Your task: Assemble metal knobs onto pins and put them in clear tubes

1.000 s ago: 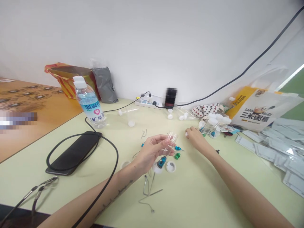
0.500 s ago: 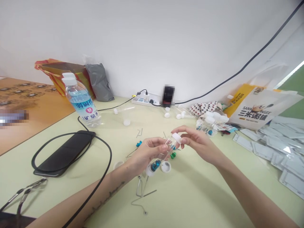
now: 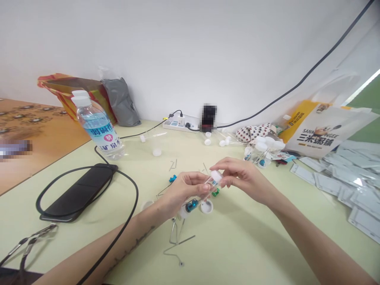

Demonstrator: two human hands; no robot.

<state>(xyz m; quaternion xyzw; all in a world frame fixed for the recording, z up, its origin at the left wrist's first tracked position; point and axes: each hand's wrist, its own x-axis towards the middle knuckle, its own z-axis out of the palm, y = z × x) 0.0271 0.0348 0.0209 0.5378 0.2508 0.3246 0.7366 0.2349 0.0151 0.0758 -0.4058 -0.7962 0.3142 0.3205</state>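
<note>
Tilted above the table is a clear plastic tube (image 3: pixel 199 197) with a blue metallic part (image 3: pixel 191 205) inside its lower end. The fingers of my left hand (image 3: pixel 190 190) are wrapped round the tube's middle. At the upper end, my right hand (image 3: pixel 237 176) pinches a white cap (image 3: pixel 216 176) that sits on the tube's mouth. Behind the tube lies a green part (image 3: pixel 215 192), partly covered. A loose white cap (image 3: pixel 207 206) rests just below it. Another blue part (image 3: pixel 172 178) lies beyond my left hand. Bent metal rods (image 3: pixel 179 239) are on the table nearer me.
Capped tubes (image 3: pixel 261 150) stand in a group at the right back, before a paper bag (image 3: pixel 323 130). Flat white pieces (image 3: pixel 356 190) are piled at the right. A water bottle (image 3: pixel 99 130), a black phone (image 3: pixel 80 192) and a looped cable (image 3: pixel 136 194) occupy the left.
Both hands and the tube have shifted very slightly left in the picture, as has the whole scene. The right fingers still grip the cap, with a slightly changed hold.
</note>
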